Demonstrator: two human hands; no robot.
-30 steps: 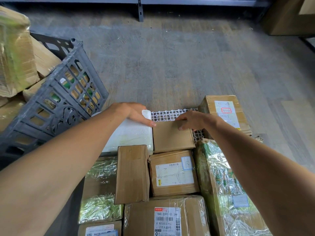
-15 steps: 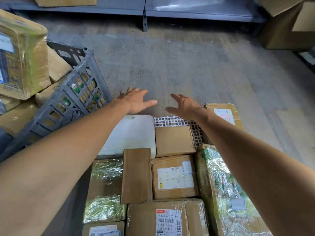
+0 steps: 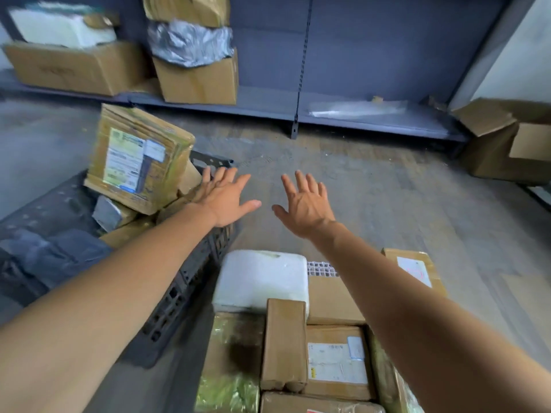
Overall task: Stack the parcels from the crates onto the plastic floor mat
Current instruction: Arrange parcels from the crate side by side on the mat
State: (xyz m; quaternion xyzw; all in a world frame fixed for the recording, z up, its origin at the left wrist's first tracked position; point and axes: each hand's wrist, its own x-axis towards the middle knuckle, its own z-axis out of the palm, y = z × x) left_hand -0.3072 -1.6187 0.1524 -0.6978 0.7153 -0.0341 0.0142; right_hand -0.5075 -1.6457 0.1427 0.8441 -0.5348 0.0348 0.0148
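Your left hand (image 3: 226,198) and right hand (image 3: 307,204) are both stretched forward, palms down, fingers spread, empty; neither touches a parcel. The thumbs point toward each other with a gap of bare grey floor (image 3: 387,186) between them.

Just left of your left hand sits the dark grey slatted plastic crate (image 3: 179,290), with your left fingertips over its far corner. A large tape-wrapped cardboard parcel with a white label (image 3: 134,162) leans tilted on the pile inside the crate, label face toward you, long axis running up and away.

Below both wrists, nearer to you, parcels lie flat on the white plastic lattice floor mat (image 3: 322,268). A white foam box (image 3: 259,278) lies under the gap between your forearms. A narrow brown cardboard parcel (image 3: 284,344) lies just nearer, its long axis pointing away from you. Beside it is a labelled brown box (image 3: 337,362), partly under your right forearm.
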